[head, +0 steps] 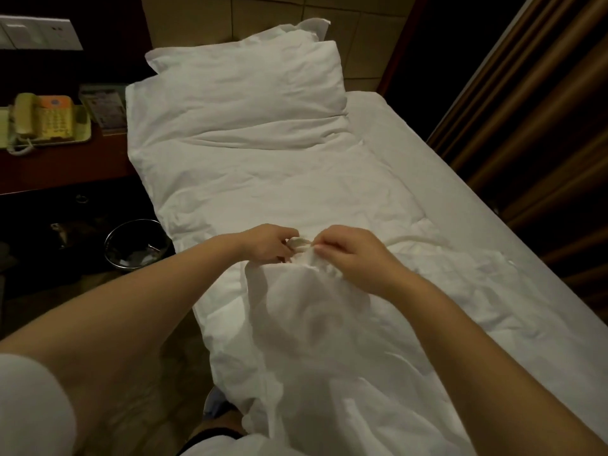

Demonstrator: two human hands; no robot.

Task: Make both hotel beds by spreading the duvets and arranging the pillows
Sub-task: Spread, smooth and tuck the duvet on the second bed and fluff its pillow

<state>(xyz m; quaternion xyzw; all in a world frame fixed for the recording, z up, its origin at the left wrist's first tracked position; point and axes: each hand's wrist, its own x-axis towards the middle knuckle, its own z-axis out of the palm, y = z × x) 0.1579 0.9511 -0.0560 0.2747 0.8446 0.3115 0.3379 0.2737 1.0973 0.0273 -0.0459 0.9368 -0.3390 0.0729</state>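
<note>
Two hands on the duvet (263, 179), mid-bed, from what I see on the head cam. L hand (268, 243) pinches a small cream-white fold of cloth btwn thumb and fingertips. R hand (350, 255) is right next to it, fingers curled down, pinching the bunched edge of the same cloth. The hands are nearly touching. I can't tell if the pinched bit is a tie or just a corner.

On my side of the grip the cloth hangs loose and wrinkled, draping down over the near end of the bed. Beyond the grip the duvet lies fairly flat, narrower than the bed and running along its left side up to the pillows.

Front pillow (243, 83) sits on the duvet's far end. Rear pillow (309, 31) is tucked behind it against the headboard (358, 44), and only its top shows.

Right of the grip is bare sheet (444, 209), w/ a brown curtain (543, 126) farther right.

Left of the grip, low on the floor, a metal bin (136, 243) sits just beside the bed w/ sth pale inside. Beyond-left is a dark wood nightstand (65, 166) w/ a phone (42, 120) on a tray (84, 134) and a leaflet (103, 106) beside that. A wall switch plate (36, 31) is above it.
</note>
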